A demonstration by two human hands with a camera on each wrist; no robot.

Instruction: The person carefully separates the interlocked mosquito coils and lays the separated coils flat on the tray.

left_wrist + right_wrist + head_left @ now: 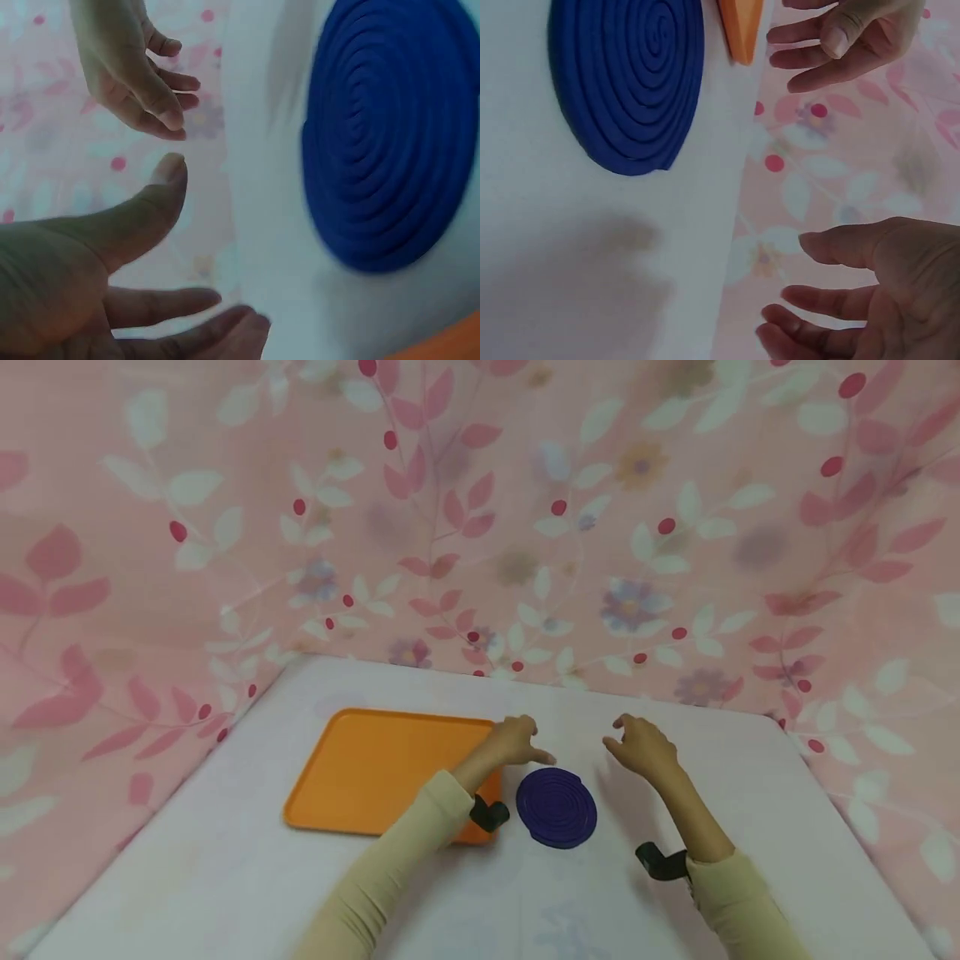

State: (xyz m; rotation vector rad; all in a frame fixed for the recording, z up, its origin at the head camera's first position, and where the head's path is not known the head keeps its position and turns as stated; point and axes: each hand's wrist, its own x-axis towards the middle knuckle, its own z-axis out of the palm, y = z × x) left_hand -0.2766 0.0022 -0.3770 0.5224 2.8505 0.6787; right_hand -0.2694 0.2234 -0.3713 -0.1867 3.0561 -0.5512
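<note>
A dark blue spiral-patterned round mat [557, 808] lies flat on the white table, its ridged coil plain in the left wrist view [397, 127]. Above its far left side hovers my left hand [512, 742], thumb and fingers spread apart and holding nothing. Over the table to the mat's far right is my right hand [643, 747], its fingers loosely bent around nothing. Both hands appear in the right wrist view, the right hand [885, 292] low and the left hand [855, 37] at the top, with a wide gap between them.
An orange rectangular tray [390, 768] with a raised rim sits left of the mat, partly covered by my left forearm. The white table [225, 877] runs back to a pink floral cloth backdrop [480, 527]. Black straps with small cameras circle both wrists.
</note>
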